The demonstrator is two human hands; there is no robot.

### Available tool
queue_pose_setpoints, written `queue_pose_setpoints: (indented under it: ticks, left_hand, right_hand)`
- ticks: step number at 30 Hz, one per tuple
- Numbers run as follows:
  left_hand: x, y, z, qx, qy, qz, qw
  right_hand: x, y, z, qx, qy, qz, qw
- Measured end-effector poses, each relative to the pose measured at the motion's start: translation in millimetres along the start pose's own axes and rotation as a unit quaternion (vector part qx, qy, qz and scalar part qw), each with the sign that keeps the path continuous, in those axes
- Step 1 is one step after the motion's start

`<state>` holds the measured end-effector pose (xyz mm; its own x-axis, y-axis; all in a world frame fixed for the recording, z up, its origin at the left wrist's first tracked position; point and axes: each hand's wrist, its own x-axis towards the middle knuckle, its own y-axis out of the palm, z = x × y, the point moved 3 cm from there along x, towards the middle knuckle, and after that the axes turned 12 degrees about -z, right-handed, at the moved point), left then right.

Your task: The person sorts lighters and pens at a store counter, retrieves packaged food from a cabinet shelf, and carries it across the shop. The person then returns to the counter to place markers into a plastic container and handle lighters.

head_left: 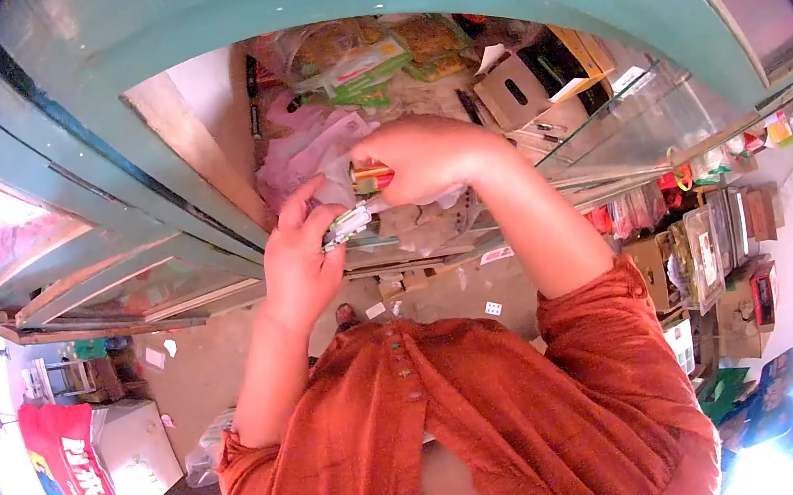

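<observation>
My left hand (303, 260) is closed round a bundle of thin white and green pens (346, 226), held at the cabinet opening. Just to the right, my right hand (425, 159) grips a small bundle of red and yellow sticks (371, 179), which look like pencils. The two hands are close together, the right one slightly higher. Behind them lie crumpled pink plastic bags (304, 154) and green and white packets (358, 72) inside the cabinet.
A teal cabinet frame (304, 4) arches over the opening. Inside at the right are a cardboard box (511, 92) and a glass pane (610, 119). Packed goods (703, 257) stand at the right. A red bag (75, 470) is at the lower left.
</observation>
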<state>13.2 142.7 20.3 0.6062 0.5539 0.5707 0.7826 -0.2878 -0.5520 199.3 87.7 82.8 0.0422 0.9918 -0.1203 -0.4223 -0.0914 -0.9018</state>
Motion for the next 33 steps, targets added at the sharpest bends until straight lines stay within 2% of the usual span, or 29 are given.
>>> queue_pose_setpoints:
  ticks: [1,5,8,10,13,15,17,18,20,21,23,24,26,30,31,33]
  left_hand:
    - [0,-1,1,-0.010,-0.002,-0.001,1.000]
    - [2,2,0,-0.044,0.012,-0.015,0.999]
    - [2,5,-1,-0.053,0.021,-0.020,0.998]
    - [3,5,-2,-0.062,0.010,-0.018,0.998]
    - [3,3,3,-0.076,-0.024,-0.011,0.997]
    - [1,2,5,-0.083,-0.047,-0.004,0.995]
    - [0,0,7,-0.066,-0.056,-0.024,0.996]
    - [1,0,7,-0.068,-0.056,-0.025,0.996]
    - [2,1,7,-0.074,-0.054,-0.036,0.995]
    - [1,2,8,-0.074,-0.053,-0.034,0.995]
    - [0,7,12,-0.077,-0.033,-0.027,0.996]
    - [-1,8,13,-0.077,-0.032,-0.026,0.996]
    - [-4,8,14,-0.127,-0.045,-0.063,0.989]
    - [-6,17,14,-0.122,0.022,-0.089,0.988]
    - [-7,19,14,-0.139,0.023,-0.075,0.987]
    - [-10,20,14,-0.157,0.020,-0.056,0.986]
  right_hand:
    - [7,12,-7,-0.071,0.012,0.022,0.997]
    - [19,26,-12,-0.107,0.019,0.051,0.993]
    - [26,23,-13,-0.063,0.073,-0.011,0.995]
    - [27,21,-13,-0.028,0.003,-0.101,0.995]
    - [6,5,-18,0.039,-0.006,-0.129,0.991]
    - [-22,-8,-21,0.008,-0.016,-0.143,0.990]
    - [-50,-21,-17,0.023,0.008,-0.265,0.964]
    - [-57,-14,-12,0.021,0.008,-0.264,0.964]
    - [-74,-5,-11,-0.159,0.079,-0.418,0.891]
    - [-74,0,-16,-0.159,0.081,-0.419,0.890]
    - [-70,14,-31,0.032,0.114,-0.325,0.938]
    - [-66,12,-27,0.033,0.115,-0.326,0.938]
    - [-50,10,-10,0.152,0.101,-0.309,0.933]
    - [9,49,-22,0.006,0.102,-0.266,0.958]
    - [25,54,-24,0.005,0.108,-0.270,0.957]
    - [45,63,-21,0.047,0.091,-0.206,0.973]
